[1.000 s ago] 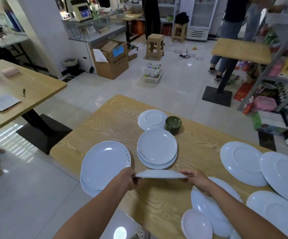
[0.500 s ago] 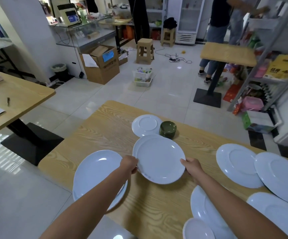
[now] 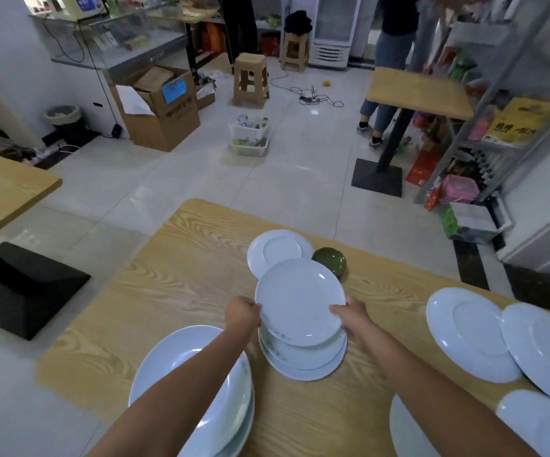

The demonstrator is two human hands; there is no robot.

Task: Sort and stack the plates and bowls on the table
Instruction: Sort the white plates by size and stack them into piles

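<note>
I hold a white medium plate (image 3: 300,300) by its two side rims, tilted, just above a small stack of like plates (image 3: 303,361) in the middle of the wooden table (image 3: 181,291). My left hand (image 3: 242,313) grips the plate's left rim and my right hand (image 3: 349,313) grips its right rim. Beyond it lie a small white plate (image 3: 275,250) and dark green bowls (image 3: 329,260). A stack of large plates (image 3: 220,410) sits under my left forearm. Large white plates (image 3: 468,331) (image 3: 544,351) lie on the right.
More white plates (image 3: 540,423) (image 3: 408,433) lie at the table's near right. The table's left edge drops to tiled floor. Another wooden table (image 3: 3,192) stands at left and one (image 3: 418,90) at the far right, with people behind it. A shelf rack (image 3: 484,127) lines the right.
The held plate went from edge-on in front of me to tilted over the middle stack, and the camera view shifted forward and left.
</note>
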